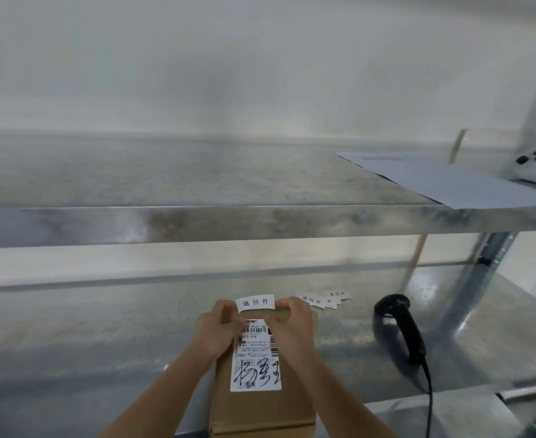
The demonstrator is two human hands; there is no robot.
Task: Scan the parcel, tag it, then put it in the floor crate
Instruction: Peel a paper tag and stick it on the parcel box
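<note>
Parcel first: brown cardboard box (262,403), long and narrow, lying flat on the lower galvanised metal shelf (70,343) at its near edge, long axis running away from me. White printed shipping label (256,355) stuck on its top face, barcode toward the far end, big black handwritten scrawl across the near half.

Both hands meet over the far end of the box. Left hand (217,330) curled, fingers pinching the left end of a small white rectangular tag with three black characters (255,302). Right hand (295,324) likewise curled, pinching the tag's right end. Tag stretched flat between the two, held at the box's far edge, just beyond the shipping label. I cannot tell whether it touches the cardboard yet.

Beyond the right hand, toward the back of the shelf, a loose cluster of more white tags of the same print (326,299), overlapping one another.

Right part of the shelf: black handheld barcode scanner (399,327) lying on the metal, well apart from the box, its black cable (429,403) trailing over the near edge.

Upper metal shelf (197,184) above; white paper sheet (434,181) at its right end, overhanging the front edge, a white device with dark buttons (532,165) on top of it.
</note>
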